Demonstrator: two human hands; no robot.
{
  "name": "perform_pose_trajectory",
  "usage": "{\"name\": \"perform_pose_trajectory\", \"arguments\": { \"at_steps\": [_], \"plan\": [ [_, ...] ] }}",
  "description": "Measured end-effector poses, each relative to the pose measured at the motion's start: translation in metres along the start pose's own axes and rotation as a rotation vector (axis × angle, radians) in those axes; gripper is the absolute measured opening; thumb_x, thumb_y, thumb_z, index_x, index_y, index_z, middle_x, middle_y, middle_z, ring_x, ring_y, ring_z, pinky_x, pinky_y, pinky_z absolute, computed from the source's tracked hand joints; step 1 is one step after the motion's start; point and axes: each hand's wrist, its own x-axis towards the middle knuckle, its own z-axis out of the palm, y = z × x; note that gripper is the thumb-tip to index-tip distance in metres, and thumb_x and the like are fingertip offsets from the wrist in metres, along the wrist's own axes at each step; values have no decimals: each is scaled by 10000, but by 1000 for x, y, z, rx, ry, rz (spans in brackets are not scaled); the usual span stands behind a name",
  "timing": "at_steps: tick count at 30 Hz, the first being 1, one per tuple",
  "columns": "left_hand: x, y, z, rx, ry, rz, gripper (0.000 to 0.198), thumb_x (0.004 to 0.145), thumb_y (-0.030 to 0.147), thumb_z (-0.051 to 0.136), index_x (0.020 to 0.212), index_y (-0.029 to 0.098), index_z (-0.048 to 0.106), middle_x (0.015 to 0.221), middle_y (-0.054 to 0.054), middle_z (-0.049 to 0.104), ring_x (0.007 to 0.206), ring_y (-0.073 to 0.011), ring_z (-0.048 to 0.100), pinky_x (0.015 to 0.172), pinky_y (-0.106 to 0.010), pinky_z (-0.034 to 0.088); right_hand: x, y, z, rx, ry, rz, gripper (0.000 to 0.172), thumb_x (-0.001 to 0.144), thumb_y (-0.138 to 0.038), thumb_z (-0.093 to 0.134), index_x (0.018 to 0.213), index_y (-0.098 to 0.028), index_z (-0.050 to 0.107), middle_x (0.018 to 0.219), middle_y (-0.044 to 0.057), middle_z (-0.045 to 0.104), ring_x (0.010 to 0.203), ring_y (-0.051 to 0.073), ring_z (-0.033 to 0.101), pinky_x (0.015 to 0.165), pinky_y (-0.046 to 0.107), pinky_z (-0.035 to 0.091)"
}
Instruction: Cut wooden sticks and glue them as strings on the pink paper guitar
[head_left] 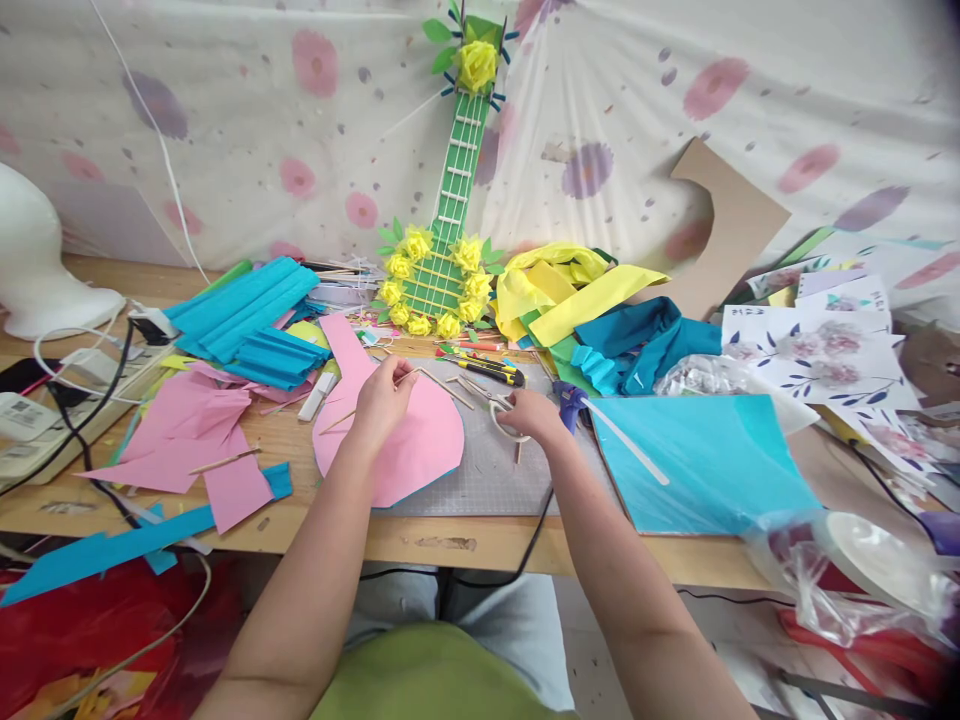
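My left hand (pixel 385 395) is closed in a pinch on a thin wooden stick (pixel 444 388), over a pink guitar-shaped paper piece (pixel 420 450). The stick looks bent or snapped, with part of it angling off to the right. Another thin length (pixel 337 422) shows on the wrist's left side; whether it is the same stick I cannot tell. My right hand (pixel 529 415) has its fingers closed at the pale handles of a pair of scissors (pixel 495 405), whose blades point left toward the stick. Under the scissors lies a grey cutting mat (pixel 495 480).
A green paper guitar with yellow flowers (pixel 457 200) leans at the back. A yellow-black utility knife (pixel 491 370) and a purple glue gun (pixel 571 400) lie near my right hand. Blue sheets (pixel 697 460) are at right, pink scraps (pixel 187 430) and a power strip (pixel 82 410) at left.
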Motion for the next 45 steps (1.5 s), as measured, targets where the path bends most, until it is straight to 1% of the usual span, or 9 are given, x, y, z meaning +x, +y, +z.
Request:
{"name": "perform_pose_trajectory", "arguments": {
  "at_steps": [4, 7, 9, 12, 16, 22, 26, 35, 45],
  "plan": [
    [-2, 3, 1, 8, 3, -12, 44, 731, 238, 491, 760, 207, 499, 744, -4, 581, 680, -142, 532, 629, -262, 389, -6, 3, -9, 246, 53, -12, 303, 640, -353, 543, 877, -165, 527, 852, 85, 618, 740, 202, 563, 591, 271, 373],
    [-4, 7, 4, -34, 30, -8, 42, 729, 236, 497, 759, 206, 495, 745, -2, 577, 693, -139, 539, 648, -263, 399, -9, -13, -6, 535, 122, -89, 348, 608, -386, 587, 859, -189, 448, 749, 13, 570, 648, 148, 515, 556, 244, 357],
    [-5, 9, 5, -65, 61, 7, 52, 721, 238, 513, 756, 204, 494, 741, -1, 575, 700, -137, 541, 660, -262, 404, -11, -29, -2, 721, 175, -195, 430, 584, -408, 614, 884, -194, 392, 734, -16, 526, 631, 125, 481, 556, 235, 357],
    [-6, 11, 7, -104, 131, 11, 75, 704, 239, 539, 750, 200, 494, 728, 0, 569, 691, -133, 538, 664, -262, 408, -17, -52, 1, 832, 112, -374, 445, 592, -427, 615, 877, -194, 365, 756, -23, 490, 663, 116, 457, 604, 245, 370],
    [-6, 10, 8, -243, 181, 20, 89, 683, 211, 552, 741, 192, 487, 722, 7, 561, 700, -126, 549, 687, -260, 425, -22, -66, -1, 797, 59, -548, 438, 614, -439, 608, 893, -184, 386, 824, -8, 481, 723, 118, 446, 664, 258, 365],
    [-8, 10, 7, -402, 105, 77, 104, 685, 219, 562, 766, 180, 509, 779, -8, 593, 767, -134, 572, 730, -264, 441, -25, -67, -6, 630, 97, -635, 350, 658, -470, 569, 784, -186, 408, 757, -24, 447, 681, 109, 404, 619, 236, 313],
    [-8, 12, 6, -368, 104, 66, 101, 693, 225, 556, 772, 179, 514, 802, -12, 600, 777, -134, 574, 735, -264, 442, -27, -67, -8, 623, 97, -641, 342, 672, -470, 555, 767, -191, 380, 744, -31, 440, 665, 105, 396, 608, 227, 302],
    [-6, 13, 6, -357, 109, 47, 93, 675, 222, 566, 726, 180, 501, 718, 10, 570, 712, -120, 558, 705, -256, 440, -26, -68, -7, 641, 88, -668, 343, 688, -476, 538, 762, -193, 358, 742, -34, 416, 666, 102, 383, 602, 221, 293],
    [-6, 11, 8, -358, 114, 33, 103, 669, 228, 567, 717, 181, 489, 713, 11, 562, 711, -120, 556, 706, -259, 444, -26, -67, -9, 627, 91, -680, 359, 697, -501, 524, 753, -192, 351, 746, -30, 411, 678, 105, 387, 610, 225, 298]
  ]
}}
